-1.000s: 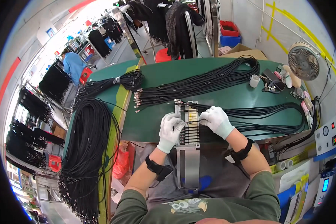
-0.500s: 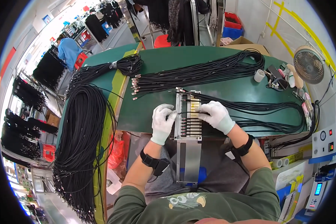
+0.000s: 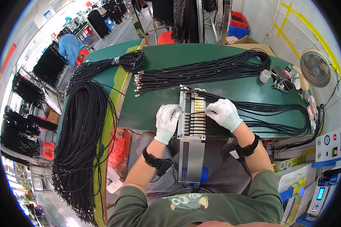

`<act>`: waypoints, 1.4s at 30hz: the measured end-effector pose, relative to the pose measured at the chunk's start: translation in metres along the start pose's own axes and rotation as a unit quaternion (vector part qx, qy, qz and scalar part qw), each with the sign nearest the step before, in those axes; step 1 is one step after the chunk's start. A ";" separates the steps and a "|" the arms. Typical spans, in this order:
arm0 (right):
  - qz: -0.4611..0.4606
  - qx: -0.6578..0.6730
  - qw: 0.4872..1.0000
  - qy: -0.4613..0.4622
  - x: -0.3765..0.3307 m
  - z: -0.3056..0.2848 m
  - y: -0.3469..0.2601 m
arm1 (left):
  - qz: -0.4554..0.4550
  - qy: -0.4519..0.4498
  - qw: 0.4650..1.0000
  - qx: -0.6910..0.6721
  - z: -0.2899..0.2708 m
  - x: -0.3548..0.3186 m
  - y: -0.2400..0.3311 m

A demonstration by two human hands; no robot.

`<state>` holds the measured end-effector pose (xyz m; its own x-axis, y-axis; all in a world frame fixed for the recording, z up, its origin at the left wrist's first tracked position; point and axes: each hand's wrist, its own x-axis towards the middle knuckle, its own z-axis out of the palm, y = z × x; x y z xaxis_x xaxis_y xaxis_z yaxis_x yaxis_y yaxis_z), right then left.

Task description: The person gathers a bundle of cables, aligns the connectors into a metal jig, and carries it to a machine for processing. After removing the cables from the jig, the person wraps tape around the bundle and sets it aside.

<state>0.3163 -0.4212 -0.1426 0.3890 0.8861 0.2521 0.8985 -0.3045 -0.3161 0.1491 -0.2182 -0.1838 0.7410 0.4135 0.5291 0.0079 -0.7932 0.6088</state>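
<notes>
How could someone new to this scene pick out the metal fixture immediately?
Find the green table, then the white-gloved left hand and right hand near its front edge. Between them lies the fixture, long and narrow, jutting past that edge. Its straight silver metal sets it apart from the black cables around it.

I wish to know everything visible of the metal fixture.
The silvery metal fixture is long and rectangular, its near plate projecting past the edge of the green table. Farther away it bears a pale strip marked yellow; black cables lie crosswise. The left hand and right hand flank it; contact is unclear.
</notes>
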 end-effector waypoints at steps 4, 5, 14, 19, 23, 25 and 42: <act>-0.008 -0.007 1.000 0.009 0.000 0.001 0.001 | 0.010 -0.032 0.999 -0.004 -0.004 0.005 0.007; -0.012 -0.009 1.000 0.011 0.001 0.002 0.001 | 0.014 -0.046 0.999 -0.009 -0.005 0.007 0.010; -0.029 0.028 0.998 0.047 0.000 0.000 -0.006 | 0.010 -0.046 0.999 -0.002 0.012 0.004 0.022; -0.033 0.030 0.997 0.057 -0.001 0.003 -0.005 | 0.012 -0.060 0.997 -0.050 0.011 0.007 0.025; -0.012 -0.011 1.000 -0.007 0.001 0.002 -0.005 | 0.136 -0.099 0.979 0.113 0.009 0.009 0.039; -0.011 -0.037 0.997 0.071 0.008 -0.002 0.003 | 0.130 -0.121 0.968 0.175 0.009 0.008 0.042; 0.007 -0.119 0.987 0.112 0.026 0.019 0.025 | -0.005 0.048 0.998 0.037 0.019 0.005 0.013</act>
<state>0.3453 -0.3992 -0.1611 0.4129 0.7903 0.4526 0.9046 -0.4135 -0.1033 0.1654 -0.2353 -0.1843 0.6723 0.4592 0.5806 0.0666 -0.8187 0.5704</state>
